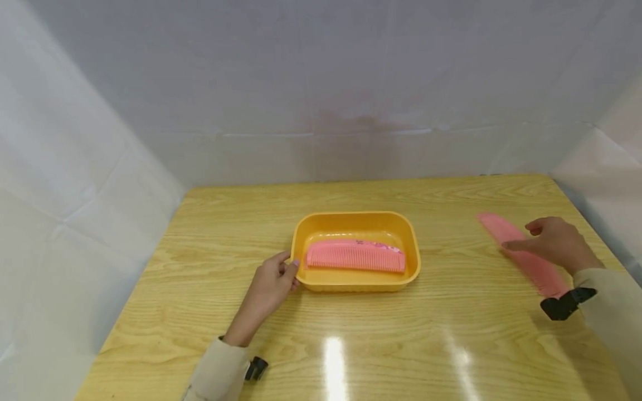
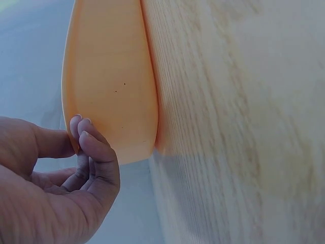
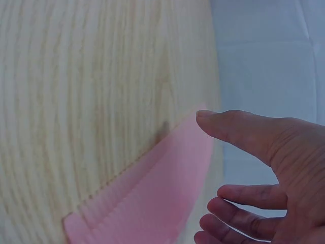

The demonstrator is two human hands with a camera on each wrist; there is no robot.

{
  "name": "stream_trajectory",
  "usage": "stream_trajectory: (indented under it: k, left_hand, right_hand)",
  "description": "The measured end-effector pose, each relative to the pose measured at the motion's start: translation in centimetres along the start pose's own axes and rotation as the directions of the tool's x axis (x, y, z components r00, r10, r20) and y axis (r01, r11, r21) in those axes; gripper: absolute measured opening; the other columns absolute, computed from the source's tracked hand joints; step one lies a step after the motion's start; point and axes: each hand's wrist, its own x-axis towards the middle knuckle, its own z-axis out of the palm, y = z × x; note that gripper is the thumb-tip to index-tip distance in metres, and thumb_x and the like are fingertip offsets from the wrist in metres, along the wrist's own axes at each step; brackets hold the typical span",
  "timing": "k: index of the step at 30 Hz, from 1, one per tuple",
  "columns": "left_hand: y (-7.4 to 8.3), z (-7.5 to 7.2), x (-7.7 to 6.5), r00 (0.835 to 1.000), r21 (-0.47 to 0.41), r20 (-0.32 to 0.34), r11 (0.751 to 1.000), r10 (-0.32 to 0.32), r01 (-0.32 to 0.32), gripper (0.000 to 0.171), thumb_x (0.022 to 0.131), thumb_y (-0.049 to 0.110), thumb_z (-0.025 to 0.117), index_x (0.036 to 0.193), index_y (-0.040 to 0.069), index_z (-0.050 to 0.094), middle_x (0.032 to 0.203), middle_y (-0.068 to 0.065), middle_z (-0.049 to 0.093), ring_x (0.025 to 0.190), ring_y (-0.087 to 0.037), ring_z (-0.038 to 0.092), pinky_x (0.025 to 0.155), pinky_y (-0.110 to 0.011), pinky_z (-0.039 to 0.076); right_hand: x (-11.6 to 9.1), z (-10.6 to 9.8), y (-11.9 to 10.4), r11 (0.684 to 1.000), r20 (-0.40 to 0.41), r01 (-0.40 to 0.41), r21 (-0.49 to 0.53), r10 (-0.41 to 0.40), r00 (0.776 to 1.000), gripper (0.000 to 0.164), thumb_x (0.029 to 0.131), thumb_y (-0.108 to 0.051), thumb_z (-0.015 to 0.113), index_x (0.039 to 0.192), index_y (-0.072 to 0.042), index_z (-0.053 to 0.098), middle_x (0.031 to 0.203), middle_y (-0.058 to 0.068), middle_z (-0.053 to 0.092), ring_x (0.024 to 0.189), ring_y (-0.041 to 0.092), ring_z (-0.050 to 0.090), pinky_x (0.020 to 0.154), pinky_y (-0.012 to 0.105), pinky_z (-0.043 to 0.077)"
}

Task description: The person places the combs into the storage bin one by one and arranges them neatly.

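A yellow plastic basin (image 1: pixel 358 286) stands on the table with a pink comb (image 1: pixel 356 257) lying inside, teeth toward the near side. My left hand (image 1: pixel 271 281) pinches the basin's left rim between thumb and curled fingers; the left wrist view shows the basin wall (image 2: pixel 109 61) close up. To the right, a second pink comb (image 1: pixel 521 253) lies slanted and somewhat blurred. Over it is my right hand (image 1: pixel 562 242), thumb stretched across the comb and fingers loosely bent. In the right wrist view, a gap separates the thumb from the fingers, with nothing gripped between them.
The wood-grain table (image 1: pixel 225 234) carries the basin near its middle. White sheeting (image 1: pixel 351 83) rises behind the table and at both sides. Dark straps or clips (image 1: pixel 567 303) sit at the sleeves. Light glares off the table's front part.
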Motion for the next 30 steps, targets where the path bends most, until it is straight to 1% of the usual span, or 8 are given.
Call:
stream_trajectory:
  k: [5,8,12,15,17,20,26,30]
  left_hand:
    - [0.0,0.0,-0.1,1.000,0.001,-0.001,1.000,0.011,-0.011,0.043,0.107,0.015,0.052,0.144,-0.006,0.050,0.081,-0.008,0.064,0.073,-0.022,0.065,0.060,-0.028,0.052]
    - [0.0,0.0,-0.1,1.000,0.002,-0.002,1.000,0.007,-0.007,0.043,0.107,0.016,0.052,0.144,-0.006,0.050,0.081,-0.008,0.064,0.073,-0.021,0.065,0.061,-0.028,0.053]
    - [0.0,0.0,-0.1,1.000,0.008,-0.004,1.000,0.003,-0.003,0.043,0.107,0.016,0.052,0.144,-0.006,0.050,0.081,-0.008,0.064,0.074,-0.021,0.065,0.061,-0.028,0.053]
    - [0.0,0.0,-0.1,1.000,0.011,-0.004,1.000,0.003,-0.003,0.043,0.107,0.016,0.052,0.144,-0.006,0.050,0.082,-0.008,0.064,0.074,-0.022,0.065,0.062,-0.029,0.053]
    - [-0.1,0.0,0.0,1.000,0.011,-0.004,1.000,0.005,-0.005,0.043,0.107,0.016,0.052,0.144,-0.006,0.050,0.081,-0.008,0.064,0.074,-0.022,0.065,0.062,-0.029,0.054]
    - [-0.1,0.0,0.0,1.000,0.011,-0.004,1.000,0.006,-0.006,0.043,0.107,0.016,0.052,0.144,-0.006,0.050,0.081,-0.008,0.064,0.074,-0.022,0.065,0.062,-0.029,0.054]
    - [-0.2,0.0,0.0,1.000,0.018,-0.007,1.000,0.014,-0.014,0.044,0.107,0.016,0.052,0.144,-0.007,0.049,0.081,-0.008,0.064,0.074,-0.021,0.066,0.061,-0.028,0.053]
    - [-0.2,0.0,0.0,1.000,0.016,-0.008,1.000,0.019,-0.019,0.043,0.107,0.016,0.052,0.143,-0.007,0.051,0.080,-0.007,0.064,0.073,-0.022,0.065,0.060,-0.028,0.053]
  right_hand:
    - [-0.2,0.6,0.9,1.000,-0.012,-0.025,-0.017,0.025,1.000,0.101,0.084,-0.057,0.077,0.131,0.027,0.046,0.131,0.046,0.046,0.113,0.061,0.049,0.082,0.063,0.048]
    - [-0.4,0.9,1.2,0.999,-0.017,-0.037,-0.010,0.036,0.999,0.098,0.083,-0.056,0.078,0.129,0.026,0.048,0.129,0.046,0.047,0.108,0.058,0.053,0.077,0.058,0.050]
    - [-0.6,1.1,1.5,0.999,-0.020,-0.034,0.022,0.034,0.999,0.090,0.082,-0.054,0.080,0.121,0.023,0.056,0.117,0.041,0.058,0.089,0.045,0.063,0.067,0.047,0.052]
    - [-0.7,1.4,1.5,0.999,-0.020,-0.029,0.042,0.030,0.999,0.084,0.081,-0.053,0.081,0.116,0.020,0.060,0.104,0.032,0.065,0.078,0.031,0.064,0.060,0.040,0.052]
    - [-0.6,1.5,1.5,0.998,-0.017,-0.028,0.050,0.029,0.999,0.081,0.081,-0.052,0.082,0.114,0.019,0.061,0.097,0.025,0.068,0.074,0.026,0.063,0.058,0.036,0.051]
    - [-0.5,1.5,1.6,0.999,-0.008,-0.026,0.048,0.026,1.000,0.080,0.082,-0.050,0.081,0.114,0.020,0.061,0.095,0.024,0.068,0.072,0.025,0.062,0.057,0.036,0.050]
    - [-0.3,1.3,1.6,0.999,0.006,-0.035,0.030,0.034,0.999,0.084,0.084,-0.048,0.080,0.119,0.024,0.056,0.108,0.036,0.063,0.078,0.031,0.064,0.061,0.040,0.053]
    - [-0.3,1.4,1.5,0.998,0.010,-0.045,0.043,0.045,0.999,0.080,0.083,-0.046,0.081,0.117,0.023,0.058,0.101,0.031,0.067,0.074,0.027,0.063,0.058,0.037,0.051]
